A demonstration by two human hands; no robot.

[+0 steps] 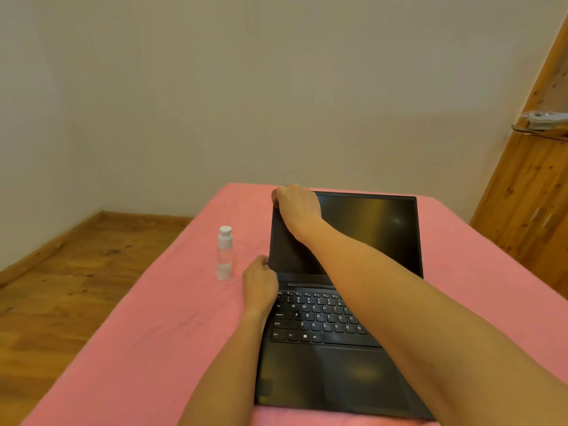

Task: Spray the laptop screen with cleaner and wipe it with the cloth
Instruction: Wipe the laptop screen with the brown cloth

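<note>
Laptop (338,302) sits open on the pink-covered table (153,333), lid raised, screen (368,235) dark and facing the person. Keyboard is toward 6 o'clock, lid toward 12.

Spray bottle (225,253) stands upright at the laptop's 9 o'clock, apart from it, cap on. It is likely parked there for the left hand to reach easily, and it looks untouched for now.

No cloth is visible anywhere in view; it may be under a hand, cannot tell.

Right hand (295,207) crosses over the keyboard to the screen's 11 o'clock corner. Its fingers curl over the top edge of the lid, so it appears to be gripping the lid corner, probably to set or steady the screen angle. Whether anything is tucked under the palm cannot be told.

Left hand (260,282) is at the hinge end of the lid, at the screen's 7 o'clock corner. Its fingers are curled in narrow, with the knuckles against the lid's lower left edge. It seems to pinch or brace that edge; exact contact is partly hidden. It holds nothing else that shows.

Judged stage: screen being positioned, spraying not yet started, no wet marks visible on the glass.

Wood floor (61,272) lies at 9 o'clock, wooden cabinet (528,179) at 2 o'clock.
</note>
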